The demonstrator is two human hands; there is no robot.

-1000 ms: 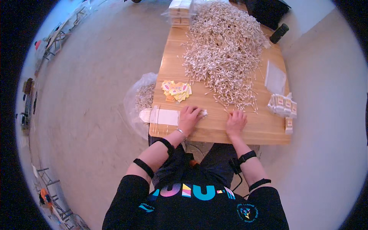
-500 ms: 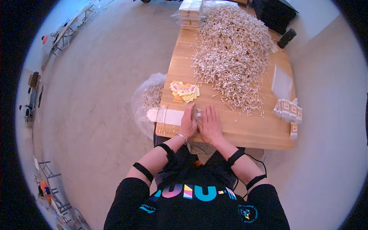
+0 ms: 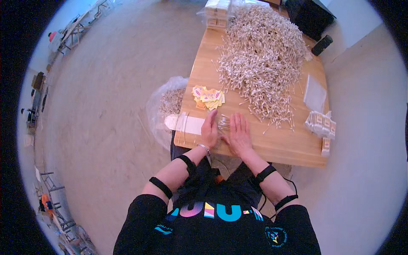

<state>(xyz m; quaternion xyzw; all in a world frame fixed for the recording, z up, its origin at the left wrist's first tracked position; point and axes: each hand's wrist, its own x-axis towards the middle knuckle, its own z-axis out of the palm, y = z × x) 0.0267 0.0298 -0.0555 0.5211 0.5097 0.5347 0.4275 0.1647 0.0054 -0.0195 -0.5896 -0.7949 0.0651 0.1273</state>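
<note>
Cotton swabs (image 3: 263,63) are heaped on the desk (image 3: 289,148) from its far edge past the middle. Near the front edge, the right hand (image 3: 239,135) and left hand (image 3: 209,130) are held apart, fingers straight, a small swab bundle (image 3: 224,123) being flanked by the 2.

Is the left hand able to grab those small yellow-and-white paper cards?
Probably yes: the cards lie just beyond the left hand, and nothing seems to block the way.

Swab bundle (image 3: 224,122) partly hidden by right fingers (image 3: 239,122), black box (image 3: 309,18) cropped above
</note>
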